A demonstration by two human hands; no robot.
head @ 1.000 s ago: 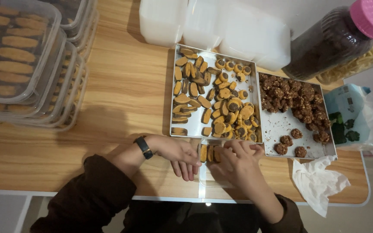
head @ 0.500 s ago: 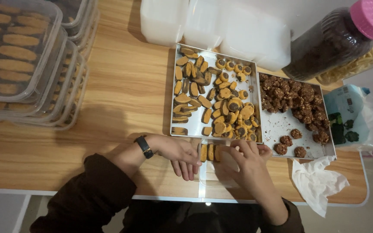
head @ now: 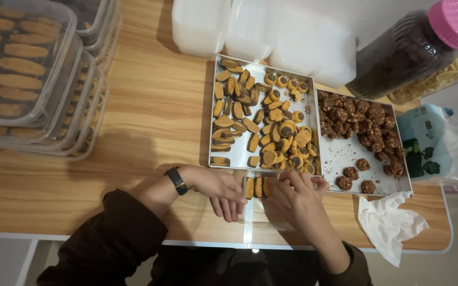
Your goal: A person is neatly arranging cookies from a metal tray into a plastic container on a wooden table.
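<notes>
A short row of orange cookies (head: pixel 257 187) stands on edge in a clear box (head: pixel 261 220) low in the middle of the frame, just below the near rim of a metal tray (head: pixel 239 153). The right hand (head: pixel 298 198) lies over the box, its fingers bent and close together at the right end of the row; whether they pinch a cookie cannot be told. The left hand (head: pixel 219 189) rests at the box's left edge, fingers loosely together and pointing down, touching the box side beside the first cookie. A dark watch (head: pixel 176 180) sits on that wrist, above a brown sleeve (head: pixel 109 241).

The tray above holds many loose orange cookies, long ones on the left and round dark-centred ones (head: pixel 287 135) toward the right. Touching it on the right is a second tray (head: pixel 345 156) with dark clustered cookies (head: pixel 359 122) heaped at its far end and a few near its lower edge. A crumpled white tissue (head: pixel 388 222) lies at lower right, near the right hand. White containers (head: pixel 261 26) stand along the top, a dark jar with a pink lid (head: pixel 454 22) in the upper right, and a blue bag (head: pixel 422 140) at the right edge. Stacked clear boxes of long cookies (head: pixel 22 69) fill the upper left. All rests on a wooden table (head: pixel 149 106).
</notes>
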